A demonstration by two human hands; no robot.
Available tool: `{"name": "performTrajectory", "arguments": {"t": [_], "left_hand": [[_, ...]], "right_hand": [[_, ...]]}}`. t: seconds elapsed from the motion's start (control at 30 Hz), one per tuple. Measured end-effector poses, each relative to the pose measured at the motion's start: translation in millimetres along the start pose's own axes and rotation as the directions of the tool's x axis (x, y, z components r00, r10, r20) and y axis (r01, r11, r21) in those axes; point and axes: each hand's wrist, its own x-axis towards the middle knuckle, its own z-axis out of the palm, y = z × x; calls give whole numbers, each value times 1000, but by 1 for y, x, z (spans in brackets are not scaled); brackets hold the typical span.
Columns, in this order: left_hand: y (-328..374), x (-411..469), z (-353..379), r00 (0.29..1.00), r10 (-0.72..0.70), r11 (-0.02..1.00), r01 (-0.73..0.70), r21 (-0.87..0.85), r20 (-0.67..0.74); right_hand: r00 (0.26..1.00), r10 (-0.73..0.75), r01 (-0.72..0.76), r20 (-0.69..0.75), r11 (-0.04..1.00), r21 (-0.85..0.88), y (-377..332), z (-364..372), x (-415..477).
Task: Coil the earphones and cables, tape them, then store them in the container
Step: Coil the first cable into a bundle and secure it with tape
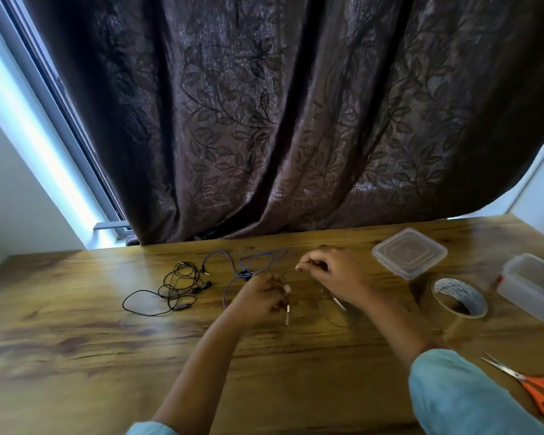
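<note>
Over the table (107,356), the left hand (264,298) pinches a thin cable (287,315) by one end and the right hand (324,271) pinches it farther along, likely to loop it. Tape (459,298) and box (534,287) sit close, ready.

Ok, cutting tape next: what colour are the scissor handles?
Orange; the scissors show best in the head view.

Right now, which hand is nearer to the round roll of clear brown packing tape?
Right. The right hand pinches a thin cable a short gap left of the roll of clear brown packing tape; the left hand holds the same cable farther left, toward the black earphones.
</note>
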Motion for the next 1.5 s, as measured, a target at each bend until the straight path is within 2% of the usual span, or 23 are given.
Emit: {"name": "performTrajectory", "arguments": {"t": [0.13, 0.23, 0.27, 0.37, 0.47, 0.53, 0.6, 0.63, 0.7, 0.8, 0.87, 0.97, 1.07, 1.13, 1.3, 1.5], "left_hand": [[-7, 1, 19, 984, 0, 993, -22, -119, -178], [-7, -4, 24, 989, -101, 984, 84, -155, -104], [-5, -8, 23, 987, -153, 983, 147, -110, -41], [-5, -16, 15, 926, -367, 911, 337, 238, 94], [-12, -13, 1, 874, -484, 770, 401, 497, 44], [-9, -9, -2, 893, -438, 631, 387, 672, -103], [2, -11, 1, 927, -285, 446, 352, 823, -242], [7, -12, 3, 938, -224, 393, 336, 856, -265], [15, -12, 9, 949, -197, 351, 302, 886, -245], [24, -12, 20, 967, -197, 369, 225, 902, -160], [27, -10, 25, 980, -154, 400, 179, 899, -127], [27, -2, 33, 989, -134, 447, 119, 886, -65], [25, 7, 43, 992, -125, 536, 80, 841, -15], [24, 12, 49, 995, -99, 583, 59, 810, -1], [23, 21, 59, 998, -57, 684, 19, 730, 28], [19, 27, 56, 999, -38, 776, 21, 630, 14]], "right_hand": [[999, 6, -6, 34, 1000, -6, -3, 3, -4], [998, 21, -21, 59, 1000, -14, -3, 6, -7], [997, 22, -21, 69, 999, -24, -3, 7, -8], [995, 34, -28, 94, 997, -73, 0, 15, -10], [989, 57, -39, 138, 990, -132, 5, 26, -14], [982, 72, -42, 173, 984, -173, 7, 32, -18], [976, 79, -47, 204, 986, -158, 9, 36, -22], [972, 96, -69, 215, 989, -128, 9, 37, -24], [968, 162, -153, 194, 986, -64, 14, 33, -27], [955, 290, -288, 67, 957, -38, 33, 18, -34], [930, 363, -367, -48, 925, -101, 54, 4, -40], [836, 528, -548, -149, 817, -181, 79, -13, -53], [742, 656, -669, -134, 714, -208, 85, -14, -62], [714, 685, -698, -144, 685, -209, 83, -7, -63], [701, 677, -713, -225, 660, -237, 78, 2, -52], [644, 720, -765, -260, 614, -194, 79, 1, -42]]}}
